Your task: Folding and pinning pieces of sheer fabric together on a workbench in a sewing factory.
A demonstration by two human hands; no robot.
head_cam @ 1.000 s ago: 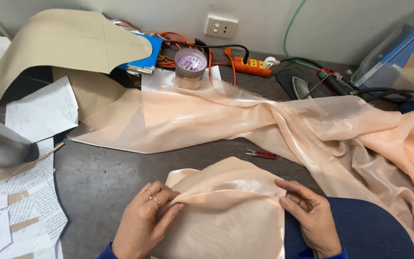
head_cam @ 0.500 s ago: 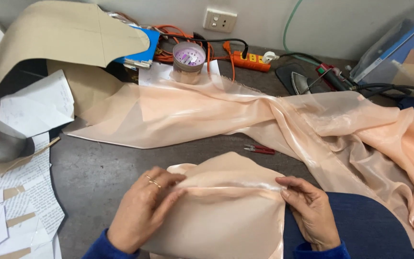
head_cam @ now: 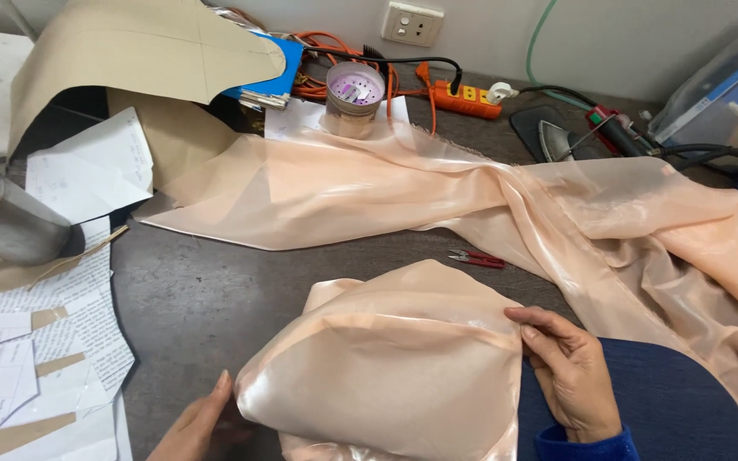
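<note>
Two hands (head_cam: 570, 376) grip glossy peach satin piece (head_cam: 395, 367), folded, rounded.

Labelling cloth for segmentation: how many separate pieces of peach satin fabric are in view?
2. One folded peach satin piece between the left hand and right hand; one long peach satin length spread across the dark table. Any join under the folds is hidden.

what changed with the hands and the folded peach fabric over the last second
The left hand slid off the top of the folded peach fabric down to its lower left edge. The right hand kept its grip on the right edge. The long peach cloth and red snips stayed put.
</note>
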